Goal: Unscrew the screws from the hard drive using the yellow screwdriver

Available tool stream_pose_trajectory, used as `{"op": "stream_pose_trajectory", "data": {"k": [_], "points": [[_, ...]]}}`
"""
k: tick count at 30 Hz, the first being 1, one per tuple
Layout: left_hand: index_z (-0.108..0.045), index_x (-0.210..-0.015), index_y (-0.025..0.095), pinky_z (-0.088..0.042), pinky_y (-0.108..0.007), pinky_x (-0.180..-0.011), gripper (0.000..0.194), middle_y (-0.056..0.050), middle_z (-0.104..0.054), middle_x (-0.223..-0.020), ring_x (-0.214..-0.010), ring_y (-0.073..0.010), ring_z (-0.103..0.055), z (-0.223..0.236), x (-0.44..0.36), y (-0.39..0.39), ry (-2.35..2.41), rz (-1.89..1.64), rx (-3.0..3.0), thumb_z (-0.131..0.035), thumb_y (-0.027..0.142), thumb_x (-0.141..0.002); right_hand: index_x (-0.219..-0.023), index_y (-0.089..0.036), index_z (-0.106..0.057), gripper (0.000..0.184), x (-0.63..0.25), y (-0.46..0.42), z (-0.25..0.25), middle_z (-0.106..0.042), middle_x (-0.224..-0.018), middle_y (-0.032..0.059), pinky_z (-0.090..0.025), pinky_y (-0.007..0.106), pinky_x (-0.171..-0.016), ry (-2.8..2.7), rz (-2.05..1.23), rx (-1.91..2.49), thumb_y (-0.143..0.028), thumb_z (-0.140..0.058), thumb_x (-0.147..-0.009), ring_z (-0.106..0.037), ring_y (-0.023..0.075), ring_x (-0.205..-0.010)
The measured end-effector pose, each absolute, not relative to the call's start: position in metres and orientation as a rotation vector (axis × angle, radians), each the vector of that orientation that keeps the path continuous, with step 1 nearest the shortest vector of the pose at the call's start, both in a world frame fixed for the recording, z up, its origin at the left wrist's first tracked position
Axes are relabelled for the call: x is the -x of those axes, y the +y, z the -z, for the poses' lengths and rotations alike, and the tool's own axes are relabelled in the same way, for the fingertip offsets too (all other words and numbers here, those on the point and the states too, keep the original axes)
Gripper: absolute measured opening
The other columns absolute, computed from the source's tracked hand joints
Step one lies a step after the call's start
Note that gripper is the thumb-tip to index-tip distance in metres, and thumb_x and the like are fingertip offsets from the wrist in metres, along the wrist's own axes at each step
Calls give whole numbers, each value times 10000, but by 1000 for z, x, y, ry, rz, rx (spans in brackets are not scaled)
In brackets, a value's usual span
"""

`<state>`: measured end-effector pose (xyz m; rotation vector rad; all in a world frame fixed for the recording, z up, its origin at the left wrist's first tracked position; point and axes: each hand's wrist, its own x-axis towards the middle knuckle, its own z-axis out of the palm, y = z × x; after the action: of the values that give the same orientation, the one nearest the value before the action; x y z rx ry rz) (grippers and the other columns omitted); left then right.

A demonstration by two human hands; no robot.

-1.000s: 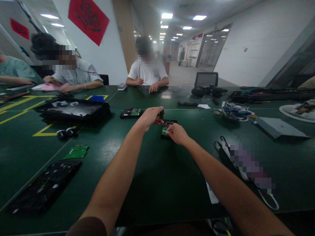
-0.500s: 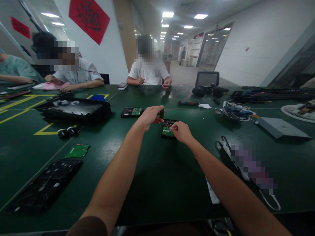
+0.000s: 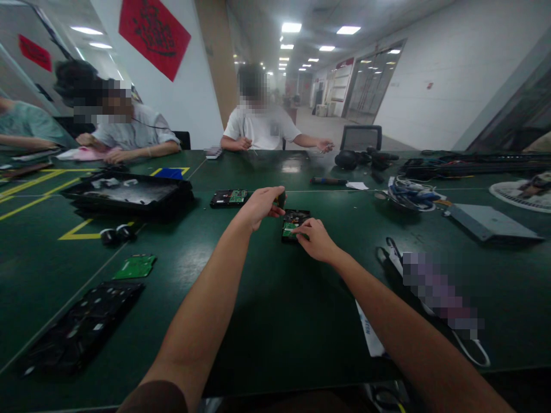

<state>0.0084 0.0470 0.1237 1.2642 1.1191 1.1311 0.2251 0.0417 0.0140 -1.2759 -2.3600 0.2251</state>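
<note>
A small black hard drive (image 3: 294,218) with a green circuit board lies on the dark green table (image 3: 275,310) in front of me. My left hand (image 3: 260,206) is closed round a dark tool handle (image 3: 281,199) held just above the drive's far left corner. My right hand (image 3: 315,238) rests on the drive's near right edge, its fingers pinched at the green board. What the fingertips hold is too small to make out.
A second drive (image 3: 229,198) lies to the left, beyond it a black tray (image 3: 127,194). A loose green board (image 3: 136,267) and a black panel (image 3: 81,327) lie near left. Cables (image 3: 411,194), a grey box (image 3: 488,222) and a screwdriver (image 3: 329,181) sit right. Two people sit across.
My right hand has shifted slightly toward me along the drive. The person across has stretched one arm out to the right. My left hand has stayed in place.
</note>
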Motion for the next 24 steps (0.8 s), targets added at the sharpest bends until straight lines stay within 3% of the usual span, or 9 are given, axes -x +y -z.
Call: {"op": "stream_pose_trajectory", "data": {"k": [6, 10, 14, 18, 24], "points": [[-664, -943, 141, -466, -250, -554, 273, -94, -698, -951, -592, -119, -661, -124, -7, 47, 1124, -1143, -1258, -581, 399, -975, -1270, -266, -718, 329, -226, 42, -16, -599, -1165, 113, -433, 444, -995, -2298, -189, 1321, -240, -584, -970, -517, 279, -1112], [-608, -957, 167, -522, -269, -589, 218, -87, -665, -990, -631, -144, -694, -122, -7, 49, 1155, -1166, -1215, -564, 377, -993, -1305, -200, -672, 355, -234, 43, -19, -601, -1221, 134, -448, 427, -1035, -2081, -258, 1516, -243, -540, -978, -557, 274, -1151], [-526, -963, 191, -585, -313, -704, 241, -74, -629, -982, -707, -163, -717, -108, -8, 58, 1242, -1165, -1195, -539, 425, -1019, -1304, -136, -637, 368, -239, 40, -12, -633, -1242, 159, -516, 377, -955, -1842, -430, 1658, -275, -533, -979, -657, 233, -1007], [-517, -1049, 194, -564, -310, -778, 305, -99, -650, -1084, -836, -173, -716, -84, -14, 71, 1405, -1170, -1306, -539, 497, -1013, -1341, -153, -600, 393, -239, 37, -2, -668, -1236, 144, -546, 357, -906, -1761, -548, 1633, -316, -514, -993, -681, 227, -1014], [-566, -1142, 143, -481, -361, -952, 307, -163, -682, -1139, -1063, -244, -656, -53, -27, 81, 1714, -1055, -1773, -489, 421, -1037, -1338, -137, -593, 400, -241, 39, 2, -670, -1205, 150, -548, 387, -947, -1777, -479, 1626, -268, -499, -973, -676, 245, -1044]]}}
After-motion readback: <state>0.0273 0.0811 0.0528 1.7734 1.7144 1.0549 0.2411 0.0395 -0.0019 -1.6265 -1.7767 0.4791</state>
